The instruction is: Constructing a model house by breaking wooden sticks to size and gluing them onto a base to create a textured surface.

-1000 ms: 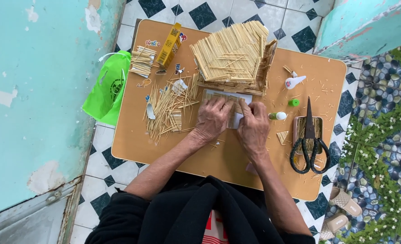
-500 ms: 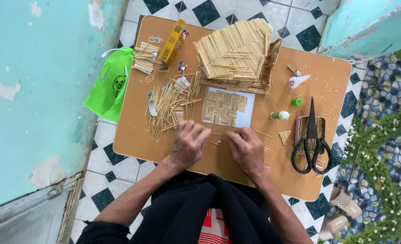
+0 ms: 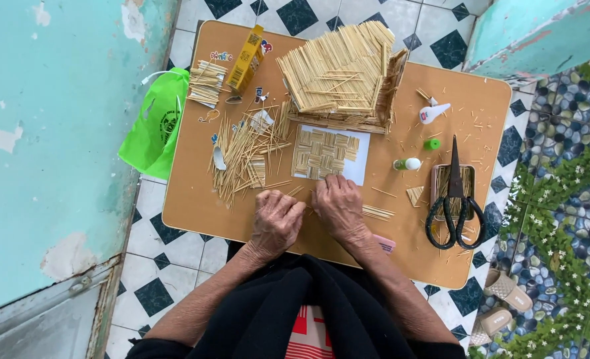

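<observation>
Where tiles checker: cluttered table (image 3: 481, 106).

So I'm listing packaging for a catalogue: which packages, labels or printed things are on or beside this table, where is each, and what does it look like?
Yellow carton: top left of the table, long box, yellow with small print.
Stickers: left of the carton, small colourful shapes on the tabletop.
Green bag: hanging off the table's left edge, bright green, dark round print.
Glue bottle: upper right, white, lying down, no readable label.
No screens or signs.
</observation>
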